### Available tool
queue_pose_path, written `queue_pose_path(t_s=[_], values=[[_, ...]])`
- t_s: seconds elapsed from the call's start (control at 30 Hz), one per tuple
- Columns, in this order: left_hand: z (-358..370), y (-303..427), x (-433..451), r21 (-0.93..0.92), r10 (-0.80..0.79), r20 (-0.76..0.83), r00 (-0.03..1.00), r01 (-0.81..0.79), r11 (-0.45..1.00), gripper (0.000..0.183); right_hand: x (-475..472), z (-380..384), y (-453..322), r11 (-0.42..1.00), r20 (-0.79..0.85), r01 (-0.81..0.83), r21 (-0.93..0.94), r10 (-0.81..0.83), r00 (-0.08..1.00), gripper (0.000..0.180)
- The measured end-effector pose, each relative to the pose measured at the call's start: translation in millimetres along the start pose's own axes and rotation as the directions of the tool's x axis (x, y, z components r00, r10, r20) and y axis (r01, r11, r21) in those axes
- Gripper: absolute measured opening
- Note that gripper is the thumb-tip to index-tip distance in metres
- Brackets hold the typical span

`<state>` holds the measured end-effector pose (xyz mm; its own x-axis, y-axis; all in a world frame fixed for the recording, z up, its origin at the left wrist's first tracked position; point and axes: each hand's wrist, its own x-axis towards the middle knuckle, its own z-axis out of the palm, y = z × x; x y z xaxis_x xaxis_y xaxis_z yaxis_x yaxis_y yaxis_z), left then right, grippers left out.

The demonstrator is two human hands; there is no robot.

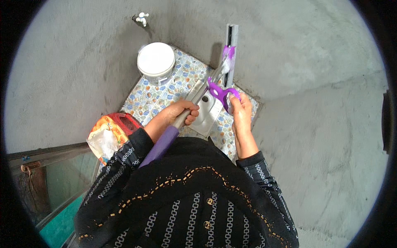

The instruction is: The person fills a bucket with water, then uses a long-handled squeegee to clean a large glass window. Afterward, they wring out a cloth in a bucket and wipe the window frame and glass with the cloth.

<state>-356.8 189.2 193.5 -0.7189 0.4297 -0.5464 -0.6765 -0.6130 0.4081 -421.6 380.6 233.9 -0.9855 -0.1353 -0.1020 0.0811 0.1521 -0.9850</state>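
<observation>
My left hand (187, 113) is closed around the metal pole (201, 93) of a long-handled mop or squeegee, just above its purple grip (161, 144). My right hand (240, 107) holds the looped end of a purple plastic lever (220, 94) joined to the pole. The tool's long, narrow grey head (231, 57) with a dark strip stands at the far end, raised near the back wall. Below the pole lies a white squat toilet pan (203, 119) with a dark drain hole, partly hidden by the tool and my left hand.
A lidded white bucket (156, 59) stands in the back left corner on pebble-patterned tiles (149, 96). A white tap (142, 19) juts from the left wall. A red container and an orange plastic packet (107, 130) sit beside my left forearm. Grey walls stand close around; a framed door (68, 173) is lower left.
</observation>
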Motion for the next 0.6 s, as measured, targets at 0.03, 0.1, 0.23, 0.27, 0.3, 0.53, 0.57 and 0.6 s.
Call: queue_pose_path(t_s=[0.03, 0.1, 0.23, 0.27, 0.3, 0.53, 0.57, 0.6], values=[[7, 0, 8, -0.020, 0.004, -0.003, 1.000, -0.004, 1.000, 0.013, 6, -6, 7, 0.995, -0.009, 0.097, -0.013, -0.097, 0.995, 0.014], [5, -3, 25, 0.102, -0.042, 0.093, 0.995, 0.032, 0.994, 0.019, 13, -20, 9, 0.998, -0.007, 0.049, -0.045, -0.049, 0.999, 0.018], [22, -9, 30, 0.208, -0.005, -0.029, 1.000, 0.011, 0.978, 0.023, 22, -38, 8, 0.990, -0.005, 0.040, -0.138, -0.042, 0.999, 0.025], [26, -9, 29, 0.187, 0.006, -0.056, 0.998, 0.005, 0.982, 0.021, 31, -44, 7, 0.989, -0.032, 0.040, -0.143, -0.045, 0.998, 0.026], [20, -12, 24, 0.175, 0.014, -0.056, 0.998, -0.004, 0.985, 0.019, 32, -45, 11, 0.986, -0.078, 0.049, -0.162, -0.062, 0.995, 0.027], [65, -2, 14, 0.174, 0.040, -0.066, 0.997, -0.028, 0.984, 0.015, 120, -89, 28, 0.941, -0.445, 0.180, -0.285, -0.297, 0.845, 0.037], [74, 0, 16, 0.168, 0.044, -0.063, 0.997, -0.033, 0.985, 0.015, 137, -94, 30, 0.945, -0.456, 0.193, -0.265, -0.299, 0.838, 0.036], [88, 4, 15, 0.190, 0.042, -0.086, 0.995, -0.025, 0.981, 0.012, 156, -100, 38, 0.948, -0.476, 0.200, -0.248, -0.299, 0.827, 0.036]])
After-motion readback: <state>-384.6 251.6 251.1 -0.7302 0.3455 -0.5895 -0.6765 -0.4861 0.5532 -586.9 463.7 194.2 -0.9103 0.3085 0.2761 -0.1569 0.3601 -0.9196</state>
